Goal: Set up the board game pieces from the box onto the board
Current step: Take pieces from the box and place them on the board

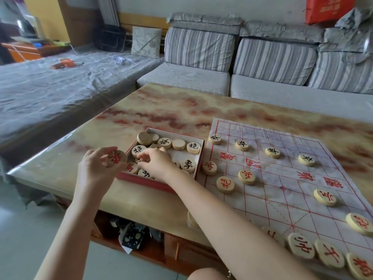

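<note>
A shallow red-edged box (198, 158) on the table holds several round wooden pieces (193, 147) with black or red characters. My left hand (96, 166) holds a red-marked piece (116, 158) just left of the box. My right hand (156, 164) reaches into the box, its fingertips pinching among the pieces there. The paper board (282, 178) with a red grid lies to the right of the box. Several black-marked pieces (272, 152) stand along its far side, and red-marked ones (300, 245) sit near its front edge.
The marbled table (171, 106) has its left edge close beside the box. A grey striped sofa (262, 63) runs behind it and a plastic-covered bed (50, 87) lies to the left. Clutter sits on the shelf (133, 235) under the table.
</note>
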Action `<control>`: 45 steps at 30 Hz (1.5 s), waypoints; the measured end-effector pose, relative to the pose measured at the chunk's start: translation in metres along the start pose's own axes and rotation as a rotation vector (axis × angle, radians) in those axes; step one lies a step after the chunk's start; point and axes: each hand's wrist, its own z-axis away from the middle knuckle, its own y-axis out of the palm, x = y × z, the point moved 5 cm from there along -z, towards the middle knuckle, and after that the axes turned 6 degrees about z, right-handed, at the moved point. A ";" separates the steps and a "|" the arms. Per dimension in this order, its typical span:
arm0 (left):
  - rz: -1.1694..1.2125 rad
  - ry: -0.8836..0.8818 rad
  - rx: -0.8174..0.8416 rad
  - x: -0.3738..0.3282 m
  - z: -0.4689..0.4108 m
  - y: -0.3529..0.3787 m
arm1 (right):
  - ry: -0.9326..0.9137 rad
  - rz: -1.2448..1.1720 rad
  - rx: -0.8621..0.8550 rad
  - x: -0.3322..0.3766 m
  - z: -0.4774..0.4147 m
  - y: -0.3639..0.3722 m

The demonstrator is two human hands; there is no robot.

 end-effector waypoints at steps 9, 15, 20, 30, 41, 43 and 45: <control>0.018 -0.003 0.016 0.013 0.002 -0.003 | -0.082 0.410 0.137 0.002 -0.019 0.019; 0.017 -0.014 0.035 0.016 0.008 -0.002 | -0.054 0.249 0.078 0.002 -0.022 0.014; 0.005 -0.016 0.039 0.016 0.010 -0.002 | 0.000 -0.136 -0.060 -0.006 -0.009 0.007; 0.003 0.000 0.070 -0.004 0.018 0.011 | -0.029 -0.654 0.094 -0.015 0.019 -0.028; 0.035 0.043 0.163 -0.053 0.034 0.053 | 0.156 -0.611 -0.159 -0.091 0.074 -0.084; 0.048 0.058 0.196 -0.063 0.038 0.065 | 0.186 -0.529 -0.218 -0.107 0.087 -0.098; 0.049 0.078 0.228 -0.072 0.043 0.077 | 0.218 -0.469 -0.276 -0.123 0.100 -0.110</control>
